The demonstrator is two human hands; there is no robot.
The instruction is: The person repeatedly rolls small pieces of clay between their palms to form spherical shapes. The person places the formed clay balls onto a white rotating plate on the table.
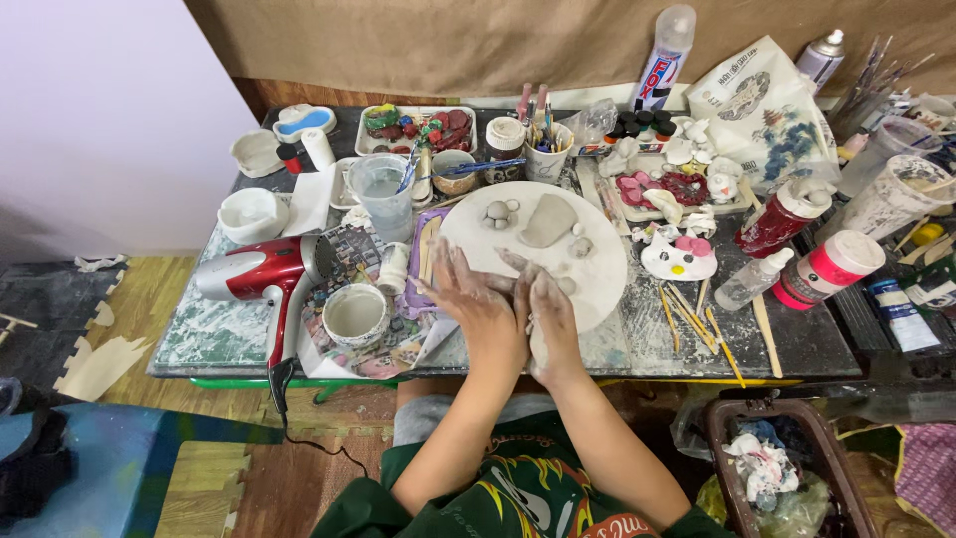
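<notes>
Head view: two clay-smeared hands, left (478,304) and right (551,324), pressed together around one clay lump (539,344), beside one round board (607,269).

Both forearms extend forward, converging. Left hand (476,304) and right hand (550,321) pressed together, fingers curled, smeared with grey.

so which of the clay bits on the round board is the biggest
The flat grey slab near the middle of the round board. It is a broad flattened sheet, while the other bits, like the cluster of balls, are small rounded lumps.
</notes>
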